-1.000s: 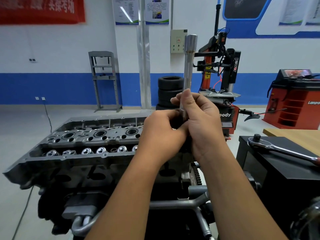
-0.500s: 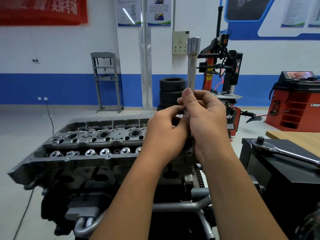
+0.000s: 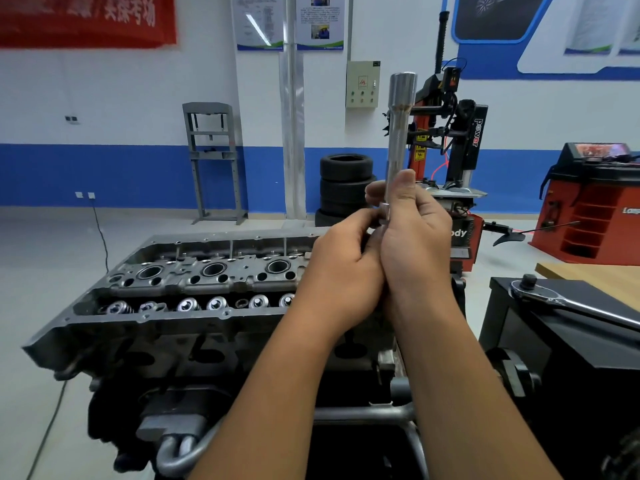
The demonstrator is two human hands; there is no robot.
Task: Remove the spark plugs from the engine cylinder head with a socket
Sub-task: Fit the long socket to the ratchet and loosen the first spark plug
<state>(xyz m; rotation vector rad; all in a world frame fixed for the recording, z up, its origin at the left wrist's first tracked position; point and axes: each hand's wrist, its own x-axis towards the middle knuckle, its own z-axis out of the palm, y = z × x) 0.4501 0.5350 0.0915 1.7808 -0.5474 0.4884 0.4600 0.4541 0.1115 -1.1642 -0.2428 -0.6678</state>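
A long silver spark plug socket (image 3: 399, 133) stands upright in front of me, its wide end up. My right hand (image 3: 415, 237) grips its lower shaft, thumb along the tube. My left hand (image 3: 343, 268) pinches something small and metallic at the socket's lower end; my fingers hide what it is. Below and to the left lies the grey engine cylinder head (image 3: 194, 282) with three round plug wells showing along its top. My hands cover its right end.
A ratchet wrench (image 3: 568, 303) lies on a black cabinet (image 3: 588, 358) at the right, next to a wooden bench top (image 3: 606, 278). Behind stand stacked tyres (image 3: 346, 185), a tyre changer (image 3: 457, 140), a red wheel balancer (image 3: 595, 209) and a grey press frame (image 3: 211, 161).
The socket has stayed upright in my right hand. My left fingers have shifted at its lower end, where a small metal part now shows. The camera has tilted slightly.
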